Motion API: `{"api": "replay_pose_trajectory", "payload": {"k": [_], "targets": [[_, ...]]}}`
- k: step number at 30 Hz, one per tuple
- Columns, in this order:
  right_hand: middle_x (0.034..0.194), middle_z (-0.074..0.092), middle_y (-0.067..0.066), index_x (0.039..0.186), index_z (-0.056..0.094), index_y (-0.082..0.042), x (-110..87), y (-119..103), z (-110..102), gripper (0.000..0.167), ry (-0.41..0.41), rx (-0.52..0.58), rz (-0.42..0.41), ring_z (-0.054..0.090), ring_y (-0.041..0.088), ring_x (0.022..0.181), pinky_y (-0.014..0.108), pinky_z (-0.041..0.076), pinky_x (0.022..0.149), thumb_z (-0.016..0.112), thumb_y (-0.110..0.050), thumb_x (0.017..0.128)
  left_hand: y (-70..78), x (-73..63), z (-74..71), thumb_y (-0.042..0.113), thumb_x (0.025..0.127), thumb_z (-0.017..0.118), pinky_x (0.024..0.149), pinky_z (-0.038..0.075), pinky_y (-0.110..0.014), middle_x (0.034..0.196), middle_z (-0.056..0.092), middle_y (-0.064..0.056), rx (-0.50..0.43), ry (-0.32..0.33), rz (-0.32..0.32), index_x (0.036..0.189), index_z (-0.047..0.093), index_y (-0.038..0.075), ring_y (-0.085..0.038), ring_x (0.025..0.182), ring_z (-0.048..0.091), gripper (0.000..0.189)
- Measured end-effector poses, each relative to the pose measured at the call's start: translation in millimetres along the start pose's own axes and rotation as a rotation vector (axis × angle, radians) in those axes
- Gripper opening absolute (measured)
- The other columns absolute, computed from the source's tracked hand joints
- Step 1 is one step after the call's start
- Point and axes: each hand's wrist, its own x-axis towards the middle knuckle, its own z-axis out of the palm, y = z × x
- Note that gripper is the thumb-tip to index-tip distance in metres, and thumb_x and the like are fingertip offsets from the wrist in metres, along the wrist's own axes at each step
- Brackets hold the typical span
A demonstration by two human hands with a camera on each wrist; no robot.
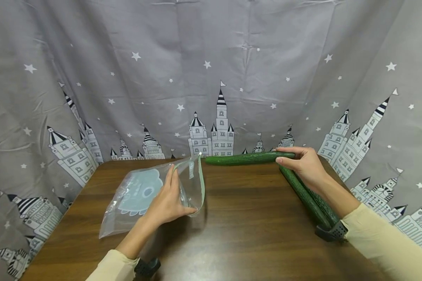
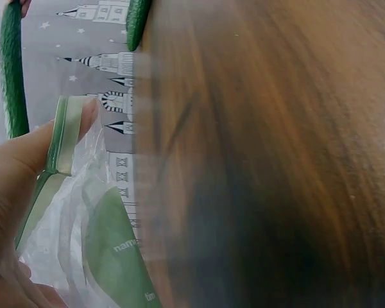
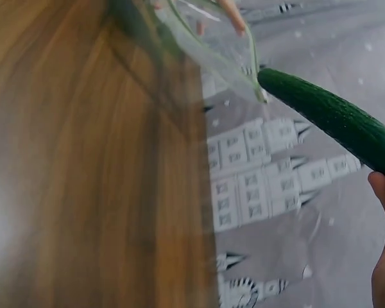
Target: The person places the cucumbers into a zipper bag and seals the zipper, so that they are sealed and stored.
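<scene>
A clear zip bag (image 1: 137,191) with a pale blue print lies tilted on the left of the table, its green-edged mouth spread and facing right. My left hand (image 1: 167,199) holds the bag at the mouth, thumb on the near edge and fingers on the far edge. In the left wrist view the thumb (image 2: 35,147) lies against the green zip strip (image 2: 63,135). My right hand (image 1: 307,166) pinches one end of a cucumber (image 1: 249,158), held level above the table. The cucumber's far tip is close to the bag's mouth; the head view cannot tell whether they touch.
At the right of the wooden table (image 1: 239,218) more cucumbers (image 1: 307,199) lie side by side, partly hidden under my right forearm. A grey curtain (image 1: 232,47) with castles and stars hangs behind and around the table. Dark bands (image 1: 332,232) circle both wrists.
</scene>
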Motion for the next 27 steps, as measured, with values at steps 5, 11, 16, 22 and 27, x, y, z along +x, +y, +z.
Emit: {"api": "replay_pose_trajectory", "payload": {"k": [5,11,16,22,27], "targets": [[0.103,0.070,-0.001,0.131,0.070,0.001,17.2,-11.1,21.9,0.040,-0.102,-0.055,-0.037,0.057,0.006,0.095,0.027,0.056,0.087,0.078,-0.006,0.093,4.3,2.9,-3.9,0.041,0.056,0.102,0.087,0.056,-0.061,0.170,0.004,-0.022,-0.012,0.024,0.004,0.161,0.011,-0.004,-0.055,0.125,0.052,0.147],[0.068,0.053,0.007,0.127,0.073,-0.002,33.1,-17.7,46.8,0.038,-0.136,-0.139,-0.061,0.038,0.012,0.064,0.026,0.051,0.071,0.081,-0.011,0.091,7.5,5.6,-6.8,0.043,0.055,0.102,0.093,0.053,-0.063,0.171,0.003,-0.018,-0.009,0.049,0.014,0.162,0.011,-0.003,-0.054,0.132,0.047,0.148],[0.063,0.040,-0.007,0.124,0.076,-0.007,44.4,-18.6,70.2,0.037,-0.134,-0.178,-0.084,0.027,0.014,0.060,0.030,0.033,0.058,0.084,-0.016,0.089,11.9,8.0,-7.9,0.047,0.053,0.102,0.098,0.050,-0.063,0.172,0.000,-0.014,-0.001,0.056,0.024,0.161,0.014,-0.002,-0.052,0.136,0.042,0.148],[0.098,0.071,0.000,0.119,0.079,-0.007,58.4,-16.1,100.5,0.034,-0.127,-0.155,-0.113,0.046,0.013,0.074,0.028,0.046,0.069,0.086,-0.012,0.085,13.8,7.8,-9.0,0.048,0.053,0.102,0.102,0.046,-0.065,0.172,-0.001,-0.014,0.009,0.060,0.043,0.161,0.013,-0.006,-0.054,0.138,0.039,0.150],[0.127,0.070,0.011,0.118,0.079,-0.005,65.0,-12.6,120.5,0.033,-0.148,-0.130,-0.112,0.059,0.016,0.081,0.028,0.052,0.072,0.085,-0.007,0.085,11.9,7.8,-10.9,0.048,0.051,0.103,0.104,0.045,-0.065,0.172,0.002,-0.015,0.006,0.095,0.065,0.160,0.015,-0.006,-0.053,0.140,0.037,0.150]]}}
